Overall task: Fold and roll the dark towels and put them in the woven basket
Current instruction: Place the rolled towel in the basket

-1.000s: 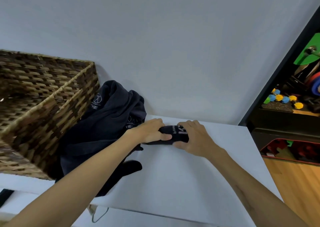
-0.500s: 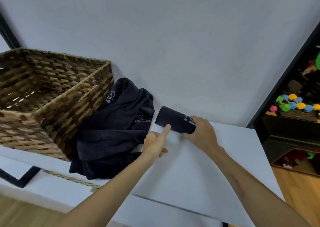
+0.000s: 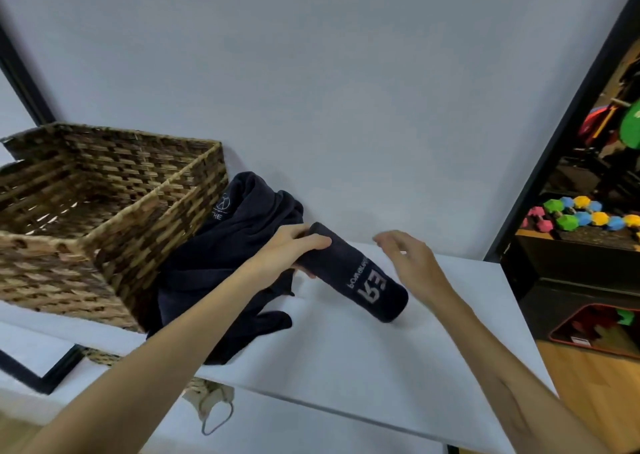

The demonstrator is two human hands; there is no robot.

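Changed: rolled towel (image 3: 356,273) passed from right hand (image 3: 412,259), now released and open, to left hand (image 3: 291,252), grasping its upper end | frame centre | woven basket (image 3: 104,211) left.

My left hand (image 3: 291,251) curls round one end of the rolled towel (image 3: 356,273), thumb on top, forearm reaching in from the lower left. My right hand (image 3: 408,263) hovers just beside the roll, fingers loosely spread, gripping nothing, forearm coming from the lower right.
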